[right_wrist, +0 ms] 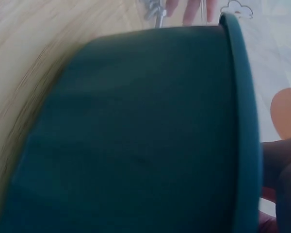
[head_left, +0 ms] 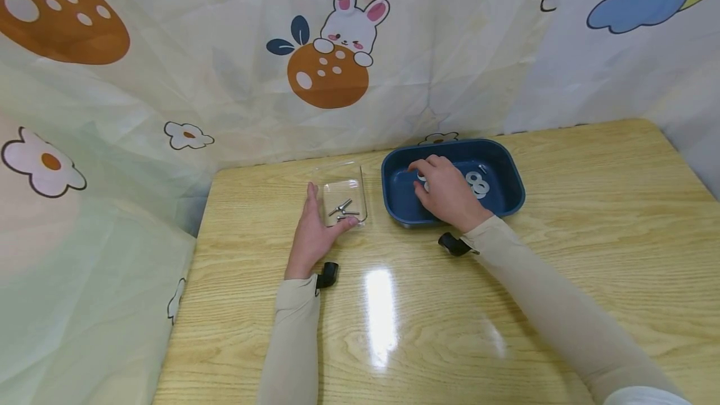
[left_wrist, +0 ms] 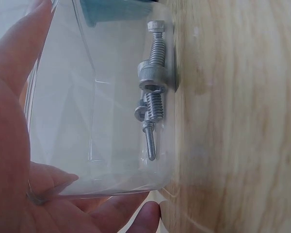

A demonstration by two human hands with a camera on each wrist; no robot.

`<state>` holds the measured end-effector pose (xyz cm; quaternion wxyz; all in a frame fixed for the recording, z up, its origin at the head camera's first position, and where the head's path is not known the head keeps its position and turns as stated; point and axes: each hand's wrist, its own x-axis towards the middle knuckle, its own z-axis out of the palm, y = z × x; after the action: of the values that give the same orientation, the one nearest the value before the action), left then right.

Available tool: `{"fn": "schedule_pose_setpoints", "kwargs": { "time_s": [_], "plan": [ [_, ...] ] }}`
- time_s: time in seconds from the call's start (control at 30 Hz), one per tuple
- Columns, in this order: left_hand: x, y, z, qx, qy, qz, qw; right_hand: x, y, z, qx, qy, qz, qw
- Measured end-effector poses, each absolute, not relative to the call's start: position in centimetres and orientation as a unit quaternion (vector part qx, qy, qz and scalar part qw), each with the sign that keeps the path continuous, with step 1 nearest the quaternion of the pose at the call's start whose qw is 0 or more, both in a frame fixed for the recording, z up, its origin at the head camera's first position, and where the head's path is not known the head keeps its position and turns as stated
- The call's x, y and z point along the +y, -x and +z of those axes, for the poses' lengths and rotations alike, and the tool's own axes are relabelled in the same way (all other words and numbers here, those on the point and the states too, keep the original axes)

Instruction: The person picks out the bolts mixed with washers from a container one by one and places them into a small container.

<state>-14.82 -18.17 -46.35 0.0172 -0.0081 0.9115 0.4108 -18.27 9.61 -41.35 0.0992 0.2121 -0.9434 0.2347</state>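
A clear plastic box (head_left: 343, 186) stands on the table with several metal socket-head screws (left_wrist: 153, 80) lying in it. My left hand (head_left: 312, 237) holds the box at its near left corner, the thumb along the near side and the fingers along the left side. To the right is a dark blue bin (head_left: 396, 195) containing several flat white washers (head_left: 479, 185). My right hand (head_left: 447, 194) reaches over the bin's near rim, fingers bent and spread apart from the thumb above some washers. In the right wrist view the bin's wall (right_wrist: 136, 131) hides most of that hand.
Both containers stand on a wood-grain table (head_left: 416, 305) near its back edge. A printed cloth (head_left: 236, 67) hangs right behind them and along the left. A small metal piece (head_left: 483, 168) lies at the bin's far right. Black wrist cameras (head_left: 453, 244) sit below the hands.
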Motion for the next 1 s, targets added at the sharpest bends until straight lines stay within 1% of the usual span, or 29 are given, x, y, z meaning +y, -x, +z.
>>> {"fn": "schedule_pose_setpoints", "kwargs": {
  "time_s": [0.27, 0.5, 1.0],
  "plan": [
    [-18.2, 14.8, -46.4, 0.912, 0.006, 0.411, 0.018, 11.0, 18.4, -41.7, -0.95, -0.188, 0.23, 0.101],
    [-18.3, 14.8, -46.4, 0.914, 0.008, 0.405, 0.018, 12.3, 18.7, -42.2, -0.953, -0.171, 0.222, 0.113],
    [-18.3, 14.9, -46.4, 0.912, 0.007, 0.409, 0.021, 14.9, 19.3, -43.3, -0.965, -0.139, 0.197, 0.104]
  ]
}}
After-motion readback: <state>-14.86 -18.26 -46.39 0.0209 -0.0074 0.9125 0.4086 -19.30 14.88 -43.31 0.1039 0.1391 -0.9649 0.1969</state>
